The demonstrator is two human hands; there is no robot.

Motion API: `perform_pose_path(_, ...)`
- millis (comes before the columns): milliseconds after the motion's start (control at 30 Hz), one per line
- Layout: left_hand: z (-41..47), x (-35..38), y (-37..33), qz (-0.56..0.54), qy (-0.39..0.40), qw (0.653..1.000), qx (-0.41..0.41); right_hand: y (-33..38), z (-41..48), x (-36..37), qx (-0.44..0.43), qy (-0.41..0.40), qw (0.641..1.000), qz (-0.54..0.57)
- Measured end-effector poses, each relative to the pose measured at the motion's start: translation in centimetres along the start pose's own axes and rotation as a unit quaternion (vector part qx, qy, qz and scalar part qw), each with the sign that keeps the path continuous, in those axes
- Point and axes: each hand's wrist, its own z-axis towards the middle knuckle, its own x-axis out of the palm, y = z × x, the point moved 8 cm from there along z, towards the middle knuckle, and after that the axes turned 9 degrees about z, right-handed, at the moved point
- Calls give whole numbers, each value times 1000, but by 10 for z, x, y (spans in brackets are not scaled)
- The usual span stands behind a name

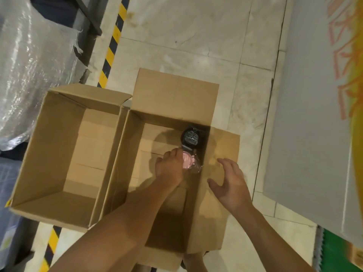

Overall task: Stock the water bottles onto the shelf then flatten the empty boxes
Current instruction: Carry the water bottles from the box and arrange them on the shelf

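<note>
Two open cardboard boxes stand side by side on the floor. The left box (49, 154) holds nothing that I can see. In the right box (137, 173), a black-topped bottle (189, 137) and a pink-topped bottle (188, 160) in clear wrap stand against the right wall. My left hand (170, 167) reaches down into the right box and its fingers curl on the pink-topped bottle. My right hand (227, 181) hovers with spread fingers over the box's right flap (225, 146), holding nothing.
A black and yellow hazard stripe (113, 42) runs along the tiled floor (196, 36) behind the boxes. Goods wrapped in plastic film (29, 65) stand at the left. A large grey panel or carton (306, 134) with orange print fills the right side.
</note>
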Motion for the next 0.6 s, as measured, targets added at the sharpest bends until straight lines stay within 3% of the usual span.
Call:
perform_pose_path(267, -27, -7, 24, -58, 6, 998, 0, 24, 19, 2, -5, 8, 1000, 22)
perform_pose_path(400, -74, -30, 60, -80, -22, 997, 7, 54, 37, 7, 22, 23, 998, 45)
perform_pose_path(500, -114, -47, 98, -137, 24, 990, -22, 75, 50, 12, 39, 23, 997, 66)
perform_pose_path(600, -154, -66, 135, -168, 17, 985, -37, 90, 66, 16, 24, -13, 999, 36)
